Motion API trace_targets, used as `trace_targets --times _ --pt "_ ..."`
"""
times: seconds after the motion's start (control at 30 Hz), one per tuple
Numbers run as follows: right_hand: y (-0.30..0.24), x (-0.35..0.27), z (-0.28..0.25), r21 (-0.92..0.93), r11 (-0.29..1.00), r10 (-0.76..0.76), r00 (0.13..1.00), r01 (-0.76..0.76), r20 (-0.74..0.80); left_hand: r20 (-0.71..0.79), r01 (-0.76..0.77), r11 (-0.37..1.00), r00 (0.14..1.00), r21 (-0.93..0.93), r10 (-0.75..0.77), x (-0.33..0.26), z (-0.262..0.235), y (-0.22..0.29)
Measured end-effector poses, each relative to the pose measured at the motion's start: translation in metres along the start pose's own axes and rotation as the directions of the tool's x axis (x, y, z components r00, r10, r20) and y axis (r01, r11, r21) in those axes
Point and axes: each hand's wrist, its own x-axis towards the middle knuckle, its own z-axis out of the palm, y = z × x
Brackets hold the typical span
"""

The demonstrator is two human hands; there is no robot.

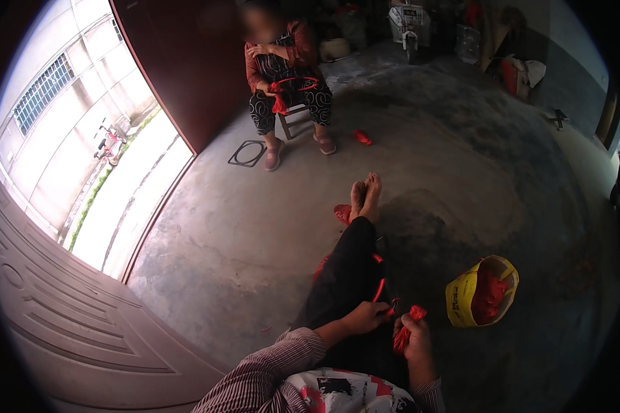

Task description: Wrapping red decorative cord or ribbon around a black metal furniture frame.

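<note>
My left hand (366, 318) is closed in a pinch over my lap, gripping the end of a thin red cord (379, 290) that runs up along my dark trouser leg. Close beside it, my right hand (417, 339) is wrapped around a bundle of red strands (401, 341), whose tufted top sticks out above the fingers. A small dark loop shows between the two hands, too small to make out. More red material (342, 213) lies by my bare feet (365, 196), partly hidden behind them.
A yellow bag (464, 300) holding red material stands on the concrete floor to my right. Ahead, another person (282, 69) sits on a stool with red strands in hand. A red bundle (362, 138) lies near them. An open doorway is at left; a parked scooter (410, 31) stands behind.
</note>
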Motion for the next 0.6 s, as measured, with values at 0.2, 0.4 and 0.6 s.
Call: trace_targets --times 0.2,0.4,0.6 --pt "-0.0018 -0.0011 0.0019 -0.001 1.0 0.0 1.0 0.0 -0.006 -0.003 0.013 1.0 1.0 0.002 -0.013 0.0008 0.0006 -0.002" --pt "-0.0029 0.0015 0.0052 0.01 1.0 -0.002 1.0 0.002 -0.015 -0.002 0.023 1.0 1.0 0.005 -0.023 0.0026 -0.0037 0.0007" --pt "-0.0017 0.0028 0.0021 0.006 1.0 0.011 1.0 -0.011 -0.016 -0.002 0.014 1.0 1.0 0.015 -0.014 0.0025 -0.0027 -0.0021"
